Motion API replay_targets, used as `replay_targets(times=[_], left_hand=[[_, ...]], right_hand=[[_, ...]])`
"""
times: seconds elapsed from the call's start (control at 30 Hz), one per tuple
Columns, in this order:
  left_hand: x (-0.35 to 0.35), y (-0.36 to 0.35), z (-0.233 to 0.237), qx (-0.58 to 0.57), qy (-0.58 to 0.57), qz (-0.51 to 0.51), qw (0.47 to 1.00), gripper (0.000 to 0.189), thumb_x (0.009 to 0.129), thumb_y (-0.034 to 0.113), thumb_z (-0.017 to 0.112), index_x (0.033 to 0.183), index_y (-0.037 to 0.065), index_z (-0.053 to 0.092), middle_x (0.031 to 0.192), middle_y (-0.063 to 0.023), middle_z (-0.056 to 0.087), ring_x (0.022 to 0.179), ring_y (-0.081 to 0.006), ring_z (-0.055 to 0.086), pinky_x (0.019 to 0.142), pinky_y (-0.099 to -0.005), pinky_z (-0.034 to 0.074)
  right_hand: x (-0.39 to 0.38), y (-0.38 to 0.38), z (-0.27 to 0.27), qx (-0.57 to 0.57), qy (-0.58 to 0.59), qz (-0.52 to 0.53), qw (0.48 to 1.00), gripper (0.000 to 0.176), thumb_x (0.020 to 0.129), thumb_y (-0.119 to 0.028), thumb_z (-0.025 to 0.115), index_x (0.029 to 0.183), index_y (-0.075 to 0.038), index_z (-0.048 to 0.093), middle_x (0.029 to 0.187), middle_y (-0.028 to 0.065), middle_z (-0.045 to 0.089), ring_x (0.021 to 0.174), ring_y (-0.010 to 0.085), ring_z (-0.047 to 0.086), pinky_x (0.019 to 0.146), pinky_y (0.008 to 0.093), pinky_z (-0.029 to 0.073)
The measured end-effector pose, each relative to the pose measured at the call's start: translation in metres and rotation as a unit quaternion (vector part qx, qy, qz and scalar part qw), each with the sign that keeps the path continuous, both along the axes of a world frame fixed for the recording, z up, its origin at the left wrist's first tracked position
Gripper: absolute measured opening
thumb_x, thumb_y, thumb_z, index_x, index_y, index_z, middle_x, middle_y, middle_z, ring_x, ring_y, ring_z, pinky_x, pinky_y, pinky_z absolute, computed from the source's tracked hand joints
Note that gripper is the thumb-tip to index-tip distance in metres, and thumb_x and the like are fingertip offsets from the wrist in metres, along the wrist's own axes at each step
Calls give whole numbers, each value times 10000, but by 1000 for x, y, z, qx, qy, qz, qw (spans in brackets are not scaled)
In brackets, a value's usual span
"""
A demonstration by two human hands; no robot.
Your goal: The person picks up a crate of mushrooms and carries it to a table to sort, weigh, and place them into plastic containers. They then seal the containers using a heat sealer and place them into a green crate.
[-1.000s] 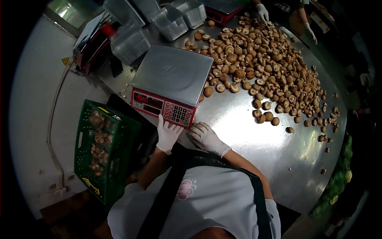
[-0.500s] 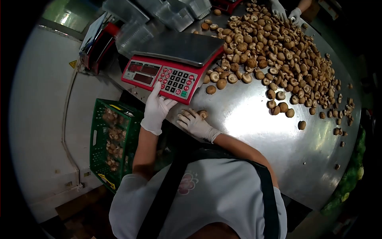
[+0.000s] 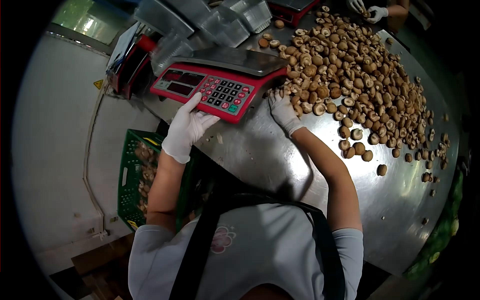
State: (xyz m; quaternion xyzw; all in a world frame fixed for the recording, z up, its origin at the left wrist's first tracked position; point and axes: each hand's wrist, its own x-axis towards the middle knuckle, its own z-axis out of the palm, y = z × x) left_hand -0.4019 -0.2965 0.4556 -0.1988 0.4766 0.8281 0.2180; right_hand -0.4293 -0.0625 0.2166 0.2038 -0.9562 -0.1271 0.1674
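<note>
My left hand (image 3: 187, 131), in a white glove, grips the front edge of a red digital scale (image 3: 220, 111). Its thumb lies on the keypad side and the other fingers go below the edge. The scale is tilted, with a flat metal pan (image 3: 235, 60) on top. My right hand (image 3: 284, 111), also gloved, rests at the near left edge of a heap of brown mushrooms (image 3: 345, 70), just right of the scale. Its fingers are stretched out against the nearest mushrooms; the fingertips are partly hard to make out.
Clear plastic trays (image 3: 220, 22) are stacked behind the scale. A green crate (image 3: 131, 172) with packed mushrooms stands low at the left. Part of a second red scale (image 3: 296, 15) shows at the back. Across the metal table (image 3: 340, 200), a co-worker's gloved hands (image 3: 375, 14) handle a mushroom.
My right hand has moved away and to the right, from the table's near edge to the heap. The mushroom beside it no longer lies there. My left hand stays on the scale, which tilts more.
</note>
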Motion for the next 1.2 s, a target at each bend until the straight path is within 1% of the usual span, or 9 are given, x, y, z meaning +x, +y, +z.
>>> replay_targets(times=[0.4,0.47,0.53,0.6,0.73,0.8,0.87,0.93,1.2], left_hand=[[54,-52,-62,86,13,-36,996,407,955,282,363,1267,22,384,1194,-162,523,1069,-283,551,911,-413,468],[53,-60,-62,105,15,-34,994,404,956,277,361,1269,22,386,1196,-162,525,1075,-287,547,911,-415,469],[48,-63,-60,129,23,-27,991,403,956,271,359,1273,23,382,1196,-166,526,1077,-288,546,913,-418,470],[45,-67,-60,169,20,-29,985,400,955,261,357,1278,26,377,1210,-168,516,1087,-292,538,916,-422,469],[46,-69,-56,188,-1,42,981,380,958,225,347,1282,28,367,1237,-177,491,1124,-301,508,925,-430,461],[44,-73,-55,207,-7,64,976,376,958,219,348,1280,25,368,1240,-180,486,1141,-300,493,935,-434,452],[44,-79,-58,231,-11,73,970,388,955,224,365,1287,24,359,1255,-186,470,1163,-323,468,947,-461,436],[45,-83,-59,263,-4,39,964,415,951,238,374,1306,28,337,1275,-194,448,1179,-353,444,946,-495,427],[79,-61,-104,51,-6,-29,998,519,960,387,265,1354,50,256,1295,-175,430,1156,-349,471,921,-498,428]], right_hand=[[13,62,51,-46,22,-105,993,362,841,-127,400,1140,30,529,1254,172,470,1234,333,353,1027,567,212],[26,37,46,-84,5,-46,995,334,831,-124,416,1089,40,549,1181,201,503,1195,323,401,1031,521,247],[36,-1,68,-107,-299,15,948,308,822,-148,435,1046,27,555,1099,204,529,1152,318,440,1027,492,275],[36,-28,14,-144,-150,241,948,389,786,-183,444,1111,6,544,1128,203,520,1150,338,436,1008,491,295],[-5,-26,16,-152,-83,222,960,388,829,-209,417,1162,-40,521,1169,182,517,1166,325,429,1025,497,257],[-34,-6,57,-129,-244,48,960,397,872,-234,388,1210,-51,488,1222,169,497,1188,328,413,1046,503,212],[-64,19,28,-130,-78,34,988,398,901,-237,347,1221,-45,487,1247,157,488,1215,327,386,1047,514,200],[-72,26,63,28,-157,-92,983,415,866,-218,388,1228,-47,499,1348,115,401,1273,337,302,1039,540,197],[-118,63,61,-8,-40,-52,998,500,786,-354,547,1214,-98,511,1297,84,432,1220,326,358,1010,550,233]])
